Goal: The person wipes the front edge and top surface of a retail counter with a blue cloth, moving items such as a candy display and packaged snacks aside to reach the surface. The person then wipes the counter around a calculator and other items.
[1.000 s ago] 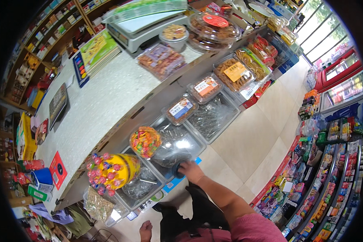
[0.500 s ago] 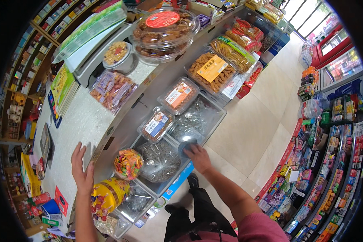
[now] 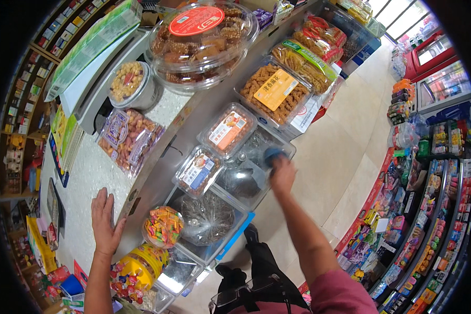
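My right hand (image 3: 283,175) is closed on a dark blue cloth (image 3: 273,155). The cloth is pressed on the outer right part of a clear-lidded bin (image 3: 243,180), beside the counter. My left hand (image 3: 105,222) rests with fingers extended on the speckled counter top (image 3: 83,201), near its edge, holding nothing. Two small clear food boxes, one with an orange label (image 3: 229,130) and one with a blue label (image 3: 199,171), sit by the lid. Closer to me is another clear bin (image 3: 206,217) with dark bagged contents. Beside it stands a tub of colourful sweets (image 3: 163,226).
A yellow jar of lollipops (image 3: 141,264) stands near my left forearm. Up the counter are a large clear tray of pastries (image 3: 201,44), a nut tub (image 3: 133,86) and a bagged nut pack (image 3: 129,138). Fried snacks (image 3: 275,91) lie beyond the bins. Stocked shelves (image 3: 403,235) line the right.
My right hand has slid the cloth to the right and farther away, from the middle of the bins to the far bin's outer side. My left hand has settled onto the counter.
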A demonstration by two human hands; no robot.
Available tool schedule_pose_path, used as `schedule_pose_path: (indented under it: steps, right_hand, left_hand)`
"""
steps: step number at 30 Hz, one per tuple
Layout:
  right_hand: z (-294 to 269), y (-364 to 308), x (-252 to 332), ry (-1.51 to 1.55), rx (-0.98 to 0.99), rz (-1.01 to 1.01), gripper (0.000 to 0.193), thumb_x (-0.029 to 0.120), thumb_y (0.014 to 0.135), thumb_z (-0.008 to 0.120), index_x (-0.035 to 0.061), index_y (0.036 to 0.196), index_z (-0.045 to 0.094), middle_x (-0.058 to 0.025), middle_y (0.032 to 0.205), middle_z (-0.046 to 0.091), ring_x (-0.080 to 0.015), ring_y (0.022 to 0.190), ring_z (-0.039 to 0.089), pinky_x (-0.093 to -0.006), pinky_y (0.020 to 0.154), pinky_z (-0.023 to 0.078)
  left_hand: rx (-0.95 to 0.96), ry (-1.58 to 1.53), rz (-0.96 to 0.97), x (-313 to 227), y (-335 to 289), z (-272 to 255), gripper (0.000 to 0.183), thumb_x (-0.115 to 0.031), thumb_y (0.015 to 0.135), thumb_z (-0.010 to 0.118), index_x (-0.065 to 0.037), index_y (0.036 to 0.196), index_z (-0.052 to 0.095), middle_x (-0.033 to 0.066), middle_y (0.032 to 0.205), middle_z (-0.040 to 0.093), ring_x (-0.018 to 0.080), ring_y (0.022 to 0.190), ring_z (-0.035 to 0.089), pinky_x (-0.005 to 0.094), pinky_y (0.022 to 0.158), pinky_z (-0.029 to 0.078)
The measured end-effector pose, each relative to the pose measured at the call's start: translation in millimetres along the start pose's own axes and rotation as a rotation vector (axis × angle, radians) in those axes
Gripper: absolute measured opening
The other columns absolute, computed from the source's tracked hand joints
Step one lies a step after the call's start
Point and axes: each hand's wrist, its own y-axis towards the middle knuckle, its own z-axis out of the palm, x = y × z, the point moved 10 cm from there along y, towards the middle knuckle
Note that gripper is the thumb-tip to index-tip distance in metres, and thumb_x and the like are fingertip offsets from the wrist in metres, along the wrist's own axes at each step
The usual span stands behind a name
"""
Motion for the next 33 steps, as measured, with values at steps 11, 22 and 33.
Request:
schedule_pose_path:
  steps: [11, 22, 33]
  right_hand:
    - [-7.6, 38.7, -2.0, 0.053, 0.074, -0.095, 0.017, 0.014, 0.083, 0.062, 0.0091, 0.099, 0.068, -0.0142, 0.113, 0.061, -0.0354, 0.1, 0.057, -0.0452, 0.081, 0.05]
    - [24.4, -109.6, 95.3, 0.181, 0.408, -0.717, 0.019, 0.014, 0.08, 0.058, 0.0154, 0.095, 0.07, -0.0097, 0.111, 0.06, -0.0318, 0.102, 0.058, -0.0427, 0.078, 0.051]
    - [30.6, -70.1, 59.5, 0.087, 0.171, -0.218, 0.03, 0.008, 0.071, 0.067, 0.0133, 0.1, 0.07, -0.0131, 0.109, 0.059, -0.0337, 0.102, 0.056, -0.047, 0.082, 0.05]
  left_hand:
    - [0.01, -0.029, -0.003, 8.3, -8.0, 1.7, 0.07, -0.021, 0.084, 0.066, -0.007, 0.146, 0.038, 0.021, 0.154, 0.033, 0.0411, 0.142, 0.031, 0.0547, 0.116, 0.019]
    - [0.018, -0.013, -0.023, 12.4, -16.6, 2.8, 0.071, -0.021, 0.084, 0.066, -0.008, 0.147, 0.038, 0.0199, 0.154, 0.033, 0.0401, 0.142, 0.031, 0.0548, 0.116, 0.019]
    - [-0.006, -0.03, -0.006, 7.9, -8.3, 0.2, 0.069, -0.019, 0.083, 0.067, -0.008, 0.145, 0.04, 0.02, 0.154, 0.033, 0.0405, 0.141, 0.031, 0.0543, 0.116, 0.02]
